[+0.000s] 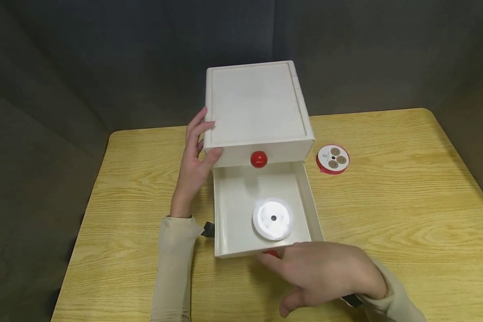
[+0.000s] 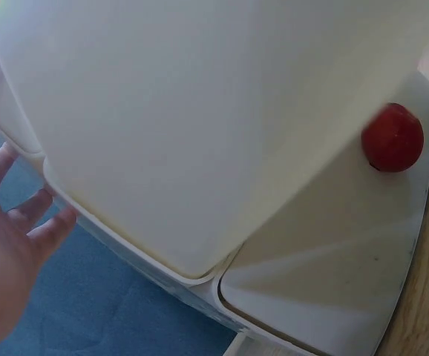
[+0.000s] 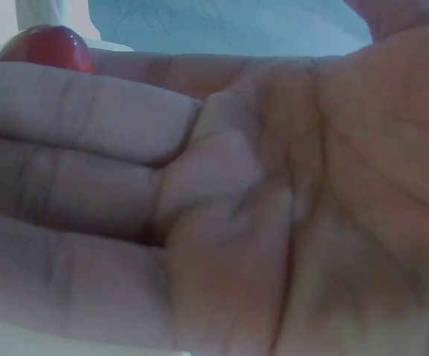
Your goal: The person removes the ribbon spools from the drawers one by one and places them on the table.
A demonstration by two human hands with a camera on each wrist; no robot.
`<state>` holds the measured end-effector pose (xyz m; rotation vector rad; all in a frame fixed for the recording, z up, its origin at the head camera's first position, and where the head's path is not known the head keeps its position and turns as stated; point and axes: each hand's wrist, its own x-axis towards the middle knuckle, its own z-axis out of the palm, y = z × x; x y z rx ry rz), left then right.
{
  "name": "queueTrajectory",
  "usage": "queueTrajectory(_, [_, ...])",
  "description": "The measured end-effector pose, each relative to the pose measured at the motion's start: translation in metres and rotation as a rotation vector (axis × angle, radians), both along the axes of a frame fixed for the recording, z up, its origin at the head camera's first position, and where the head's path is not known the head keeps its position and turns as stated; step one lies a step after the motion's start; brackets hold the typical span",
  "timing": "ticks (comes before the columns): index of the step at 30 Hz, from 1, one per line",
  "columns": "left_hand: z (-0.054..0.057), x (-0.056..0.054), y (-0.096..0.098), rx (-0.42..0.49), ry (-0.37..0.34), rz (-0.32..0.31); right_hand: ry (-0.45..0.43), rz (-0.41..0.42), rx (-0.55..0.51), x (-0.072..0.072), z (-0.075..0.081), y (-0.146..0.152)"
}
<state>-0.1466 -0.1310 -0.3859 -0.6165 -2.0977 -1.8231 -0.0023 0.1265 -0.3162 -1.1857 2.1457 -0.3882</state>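
A white two-drawer cabinet has its lower drawer pulled out and its upper drawer shut, a red knob on the upper front. Inside the lower drawer lies a round white disc-like spool with a dark centre hole. My left hand rests on the cabinet's left side, fingers at the top edge and thumb at the front corner. My right hand is at the lower drawer's front, its straight fingers beside the lower red knob, which they partly hide in the head view.
To the right of the cabinet, a ribbon roll with a white label and pink edge lies flat on the wooden table. Dark curtains hang behind the table and at both sides.
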Motion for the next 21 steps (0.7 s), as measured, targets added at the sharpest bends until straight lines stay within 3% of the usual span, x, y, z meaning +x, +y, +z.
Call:
queueTrajectory(10, [0.001, 0.001, 0.001, 0.001, -0.015, 0.003, 0.02, 0.051, 0.021, 0.009, 0.001, 0.002])
queueTrajectory(17, [0.0, 0.0, 0.0, -0.002, -0.004, 0.0, 0.153, 0.135, 0.012, 0.017, 0.0, 0.008])
queueTrajectory(21, [-0.001, 0.0, 0.0, -0.002, 0.001, 0.0, 0.182, 0.14, 0.003, 0.021, 0.002, 0.009])
